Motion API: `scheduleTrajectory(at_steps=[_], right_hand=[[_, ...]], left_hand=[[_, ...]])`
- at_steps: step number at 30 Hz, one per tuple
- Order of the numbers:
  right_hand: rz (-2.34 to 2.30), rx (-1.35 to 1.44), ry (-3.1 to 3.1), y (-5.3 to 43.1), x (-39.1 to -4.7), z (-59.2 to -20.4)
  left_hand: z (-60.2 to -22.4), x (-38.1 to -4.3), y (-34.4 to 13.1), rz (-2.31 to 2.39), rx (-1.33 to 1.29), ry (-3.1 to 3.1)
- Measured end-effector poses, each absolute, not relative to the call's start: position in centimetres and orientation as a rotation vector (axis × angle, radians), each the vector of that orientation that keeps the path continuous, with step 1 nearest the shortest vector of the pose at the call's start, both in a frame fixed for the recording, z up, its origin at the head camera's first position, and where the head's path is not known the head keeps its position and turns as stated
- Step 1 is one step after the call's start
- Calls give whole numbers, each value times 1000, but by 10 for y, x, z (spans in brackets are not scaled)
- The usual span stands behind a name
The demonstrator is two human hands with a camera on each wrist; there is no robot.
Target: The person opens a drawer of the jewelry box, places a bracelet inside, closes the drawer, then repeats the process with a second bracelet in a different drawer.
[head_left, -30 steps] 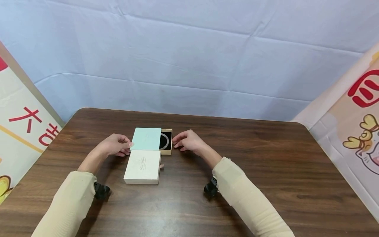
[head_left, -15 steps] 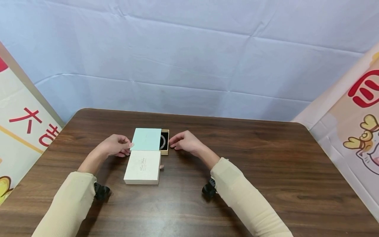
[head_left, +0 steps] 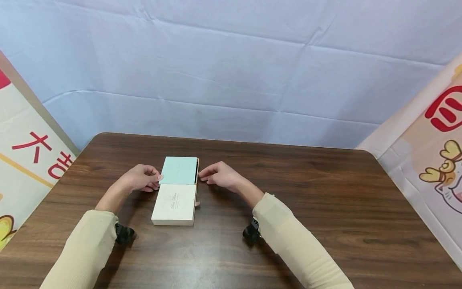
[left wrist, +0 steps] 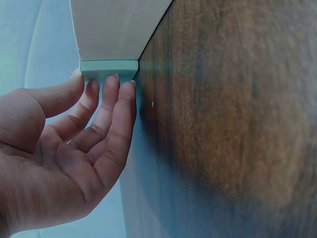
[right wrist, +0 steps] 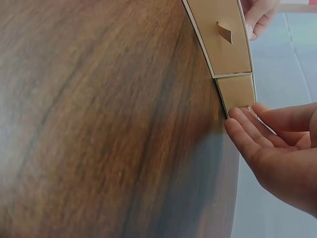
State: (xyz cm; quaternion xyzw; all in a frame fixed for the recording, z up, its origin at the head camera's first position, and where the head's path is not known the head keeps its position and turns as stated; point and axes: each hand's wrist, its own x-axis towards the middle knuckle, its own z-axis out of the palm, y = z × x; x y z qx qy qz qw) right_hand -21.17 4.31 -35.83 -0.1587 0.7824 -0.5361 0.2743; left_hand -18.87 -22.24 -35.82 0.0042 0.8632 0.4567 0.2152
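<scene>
A light blue drawer-style jewellery box (head_left: 178, 170) lies flat toward the back left of the table. Its drawer (right wrist: 236, 89) sticks out only a thin strip on the right, and the contents are hidden. My left hand (head_left: 142, 177) is at the box's left side; in the left wrist view the thumb meets the upper edge and the fingertips press the side wall. On the opposite side, loosely bent fingers of my right hand (head_left: 222, 176) touch the drawer front. Against the near side of the blue box lies a white box (head_left: 173, 203) with printed lettering.
A small ribbon tab (right wrist: 225, 33) projects from the white box's right side. The brown wooden table (head_left: 306, 200) ends at a pale cloth backdrop (head_left: 231, 80). Printed banners hang at left and right.
My right hand has moved left, pushing the drawer into the blue sleeve. The dark lining and silvery ring visible earlier are covered now. My left hand has stayed in place.
</scene>
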Motion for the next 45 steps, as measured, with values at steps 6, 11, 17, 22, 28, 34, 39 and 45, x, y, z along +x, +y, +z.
scheduleTrajectory(at_steps=[6,11,17,22,28,34,39,45], right_hand=[[-1395,-474,2099,41,-210,-358],[-1394,-487,2085,42,-209,-358],[-1388,-501,2092,43,-209,-360],[-1402,-495,2091,47,-210,-363],[-1484,-431,2062,58,-212,-365],[-1556,-316,2033,73,-213,-362],[-1545,-266,2049,88,-214,-359],[-1553,-226,2039,105,-215,-356]], left_hand=[[-358,-188,-222,1267,16,2396],[-359,-188,-222,1268,20,2403],[-358,-187,-221,1260,31,2416],[-359,-187,-221,1249,48,2423],[-359,-188,-224,1241,67,2425],[-362,-189,-226,1258,96,2420],[-357,-186,-221,1219,45,2449],[-357,-186,-219,1185,39,2473]])
